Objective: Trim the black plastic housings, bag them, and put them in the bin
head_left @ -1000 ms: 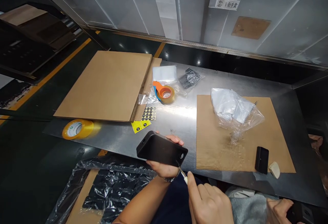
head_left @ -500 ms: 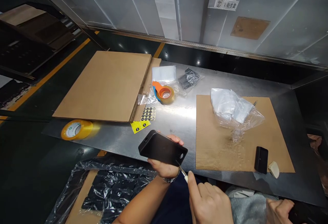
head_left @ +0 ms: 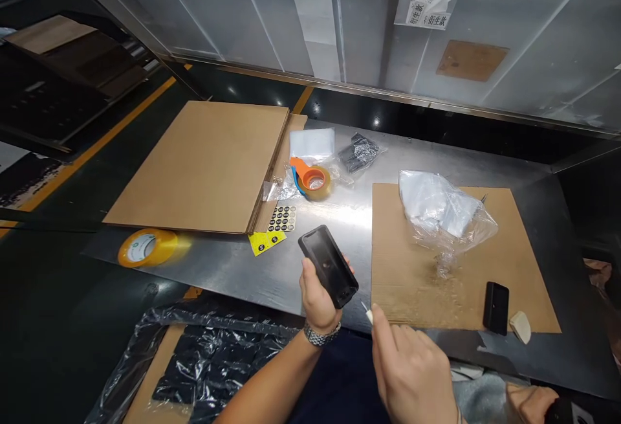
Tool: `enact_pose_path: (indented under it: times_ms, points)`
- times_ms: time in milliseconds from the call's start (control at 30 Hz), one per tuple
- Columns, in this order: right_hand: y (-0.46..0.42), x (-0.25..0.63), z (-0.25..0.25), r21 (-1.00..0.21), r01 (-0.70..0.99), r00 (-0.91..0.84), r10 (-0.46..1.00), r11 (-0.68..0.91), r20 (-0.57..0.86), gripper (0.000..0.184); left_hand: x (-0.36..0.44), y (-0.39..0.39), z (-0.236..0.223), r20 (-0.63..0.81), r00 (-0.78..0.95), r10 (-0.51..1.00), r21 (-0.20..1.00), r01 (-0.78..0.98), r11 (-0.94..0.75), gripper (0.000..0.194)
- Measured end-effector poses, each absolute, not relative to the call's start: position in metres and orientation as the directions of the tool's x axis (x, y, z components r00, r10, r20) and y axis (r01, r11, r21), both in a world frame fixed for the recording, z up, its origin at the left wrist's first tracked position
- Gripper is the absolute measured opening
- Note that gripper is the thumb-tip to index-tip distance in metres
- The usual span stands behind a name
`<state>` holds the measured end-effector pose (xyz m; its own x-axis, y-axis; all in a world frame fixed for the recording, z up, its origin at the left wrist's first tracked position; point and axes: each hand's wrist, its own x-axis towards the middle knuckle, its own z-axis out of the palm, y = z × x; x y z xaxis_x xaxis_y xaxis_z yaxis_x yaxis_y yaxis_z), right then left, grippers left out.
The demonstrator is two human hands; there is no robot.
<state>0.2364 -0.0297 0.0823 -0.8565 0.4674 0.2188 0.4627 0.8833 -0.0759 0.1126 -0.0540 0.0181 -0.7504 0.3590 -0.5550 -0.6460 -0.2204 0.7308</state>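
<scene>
My left hand [head_left: 317, 298] grips a glossy black phone case [head_left: 328, 266], a flat rounded rectangle, its fingers closed around the lower end so it tilts up above the near edge of the brushed steel table [head_left: 339, 217]. My right hand [head_left: 412, 372] pinches a thin white-handled blade [head_left: 367, 312] between closed fingers, its tip just beside the case's lower corner. A flat brown cardboard sheet [head_left: 412, 281] lies to the right, carrying a crinkled clear plastic bag [head_left: 444, 207] and a small black block [head_left: 495, 307].
</scene>
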Motion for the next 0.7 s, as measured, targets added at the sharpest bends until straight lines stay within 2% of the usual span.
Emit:
enact_pose_path:
  times_ms: [67, 133, 233, 300, 367, 467, 600, 667, 700]
  points:
    - [-0.027, 0.237, 0.08, -0.19, 0.507, -0.82, 0.539, 0.841, 0.195, 0.028, 0.11, -0.052, 0.021, -0.595, -0.701, 0.393, 0.681, -0.7, -0.216, 0.055]
    - [-0.025, 0.238, 0.074, -0.351, 0.554, -0.776, 0.621, 0.755, 0.111, 0.026, 0.107, -0.05, 0.022, -0.646, -0.635, 0.424, 0.613, -0.762, -0.207, 0.052]
    - [-0.022, 0.242, 0.061, -0.588, 0.615, -0.702, 0.705, 0.525, -0.104, 0.025, 0.104, -0.049, 0.021, -0.714, -0.533, 0.455, 0.513, -0.84, -0.177, 0.048]
    - [-0.018, 0.245, 0.045, -0.642, 0.668, -0.628, 0.748, 0.376, -0.214, 0.027, 0.104, -0.049, 0.02, -0.736, -0.474, 0.483, 0.462, -0.873, -0.154, 0.045]
    - [-0.013, 0.249, 0.023, -0.585, 0.753, -0.532, 0.801, 0.3, -0.274, 0.03, 0.105, -0.05, 0.018, -0.74, -0.42, 0.526, 0.417, -0.9, -0.132, 0.043]
    - [-0.003, 0.259, -0.022, -0.36, 0.884, -0.415, 0.854, 0.298, -0.313, 0.033, 0.107, -0.05, 0.017, -0.74, -0.333, 0.585, 0.357, -0.931, -0.079, 0.042]
    - [0.006, 0.282, -0.082, -0.076, 0.932, -0.36, 0.879, 0.355, -0.312, 0.04, 0.112, -0.052, 0.017, -0.734, -0.236, 0.636, 0.308, -0.951, 0.003, 0.044]
    - [0.008, 0.295, -0.103, 0.009, 0.947, -0.305, 0.906, 0.322, -0.292, 0.043, 0.114, -0.053, 0.017, -0.733, -0.182, 0.655, 0.274, -0.961, 0.04, 0.045]
    - [0.008, 0.301, -0.112, 0.015, 0.958, -0.269, 0.921, 0.285, -0.282, 0.043, 0.115, -0.054, 0.017, -0.731, -0.154, 0.665, 0.255, -0.965, 0.058, 0.045]
